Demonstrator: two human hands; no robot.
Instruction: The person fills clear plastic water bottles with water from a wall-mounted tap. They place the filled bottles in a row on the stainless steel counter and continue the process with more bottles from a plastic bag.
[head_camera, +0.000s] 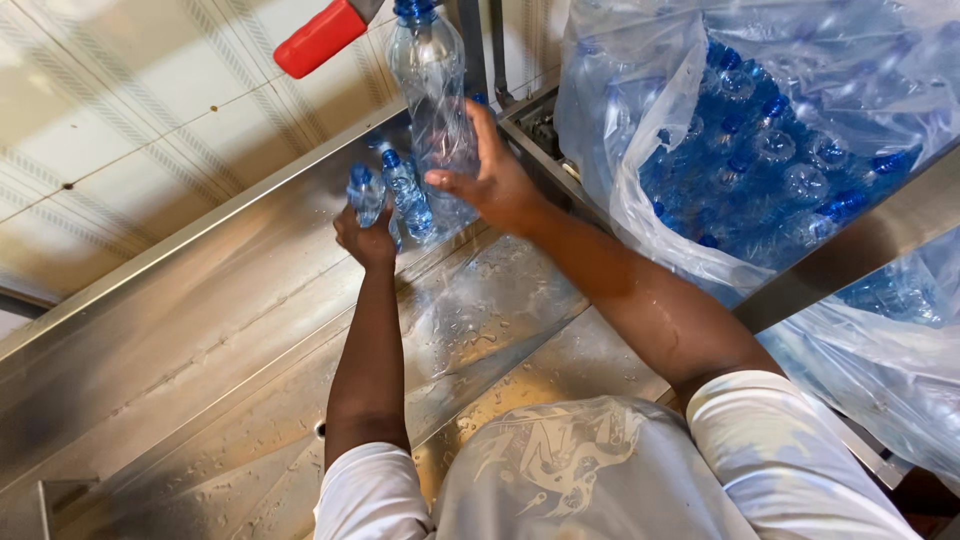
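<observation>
Apron: a clear plastic apron (560, 470) is hanging over my white top, nearest to the camera.
Arms: both my forearms are stretching away from me over the wet steel trough (200, 330), the left one nearly straight, the right one angling in from the right.
Left hand: my left hand (366, 240) is curling shut around a small clear bottle (364, 192) with a blue cap, holding it upright just above the trough.
Second small bottle: a second small bottle (408, 190) is standing just beside it, between my two hands.
Right hand: my right hand (495, 180) is spreading open, fingers loose, palm lying against the side of a large clear bottle (432, 90), not gripping it.
Red handle: a red handle (320, 38) is showing just left of its cap.
Far right: a big clear bag (760, 140) is bulging with blue-capped bottles.
</observation>
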